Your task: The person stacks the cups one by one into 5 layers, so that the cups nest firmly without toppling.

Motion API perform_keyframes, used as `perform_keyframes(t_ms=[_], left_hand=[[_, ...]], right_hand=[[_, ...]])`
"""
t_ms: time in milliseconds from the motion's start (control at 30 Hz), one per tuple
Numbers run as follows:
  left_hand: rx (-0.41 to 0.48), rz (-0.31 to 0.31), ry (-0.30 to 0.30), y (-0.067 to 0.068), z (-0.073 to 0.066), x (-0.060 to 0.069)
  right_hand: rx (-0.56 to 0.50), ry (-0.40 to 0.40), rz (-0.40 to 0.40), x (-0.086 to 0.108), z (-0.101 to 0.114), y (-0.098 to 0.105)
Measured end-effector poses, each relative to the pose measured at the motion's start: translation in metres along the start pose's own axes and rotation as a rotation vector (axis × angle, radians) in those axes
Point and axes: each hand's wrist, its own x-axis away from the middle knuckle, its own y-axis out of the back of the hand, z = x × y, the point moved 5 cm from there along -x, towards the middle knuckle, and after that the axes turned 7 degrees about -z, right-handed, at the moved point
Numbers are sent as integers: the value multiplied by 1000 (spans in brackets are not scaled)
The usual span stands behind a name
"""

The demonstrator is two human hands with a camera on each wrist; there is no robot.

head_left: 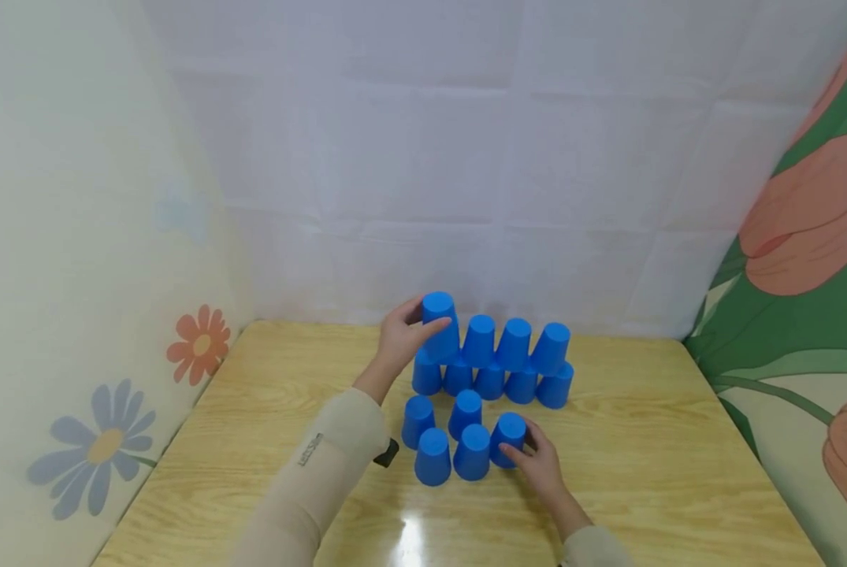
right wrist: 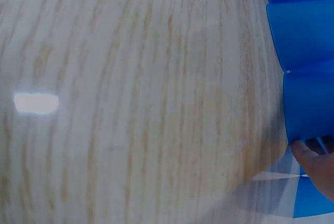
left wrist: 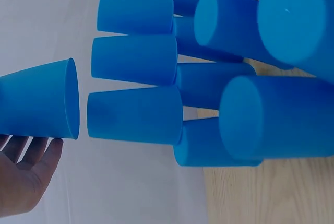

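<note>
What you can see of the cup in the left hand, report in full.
The cup is plain blue, plastic-looking and tapered, with a thin rim. It is held upside down, flat base up and wider mouth down, by the left hand. In the left wrist view, a narrow gap separates it from the upper-row end cup.

Your table (head_left: pixel 664 472): yellow woodgrain, glossy
Back: five cups (head_left: pixel 490 384) in a row, mouth down
Nearer you: cup group (head_left: pixel 433 458), mouth down
</note>
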Motion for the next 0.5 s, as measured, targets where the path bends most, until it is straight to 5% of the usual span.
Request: perform_keyframes(t_ms=[33, 133, 500], left_hand=[[-27, -3, 23, -2, -14, 5], [-37, -2, 37, -10, -19, 2], [-75, 8, 54, -47, -22, -18]], right_hand=[[3, -1, 1, 0, 0, 0], [5, -6, 1, 0, 0, 0], [24, 45, -5, -1, -5, 1]])
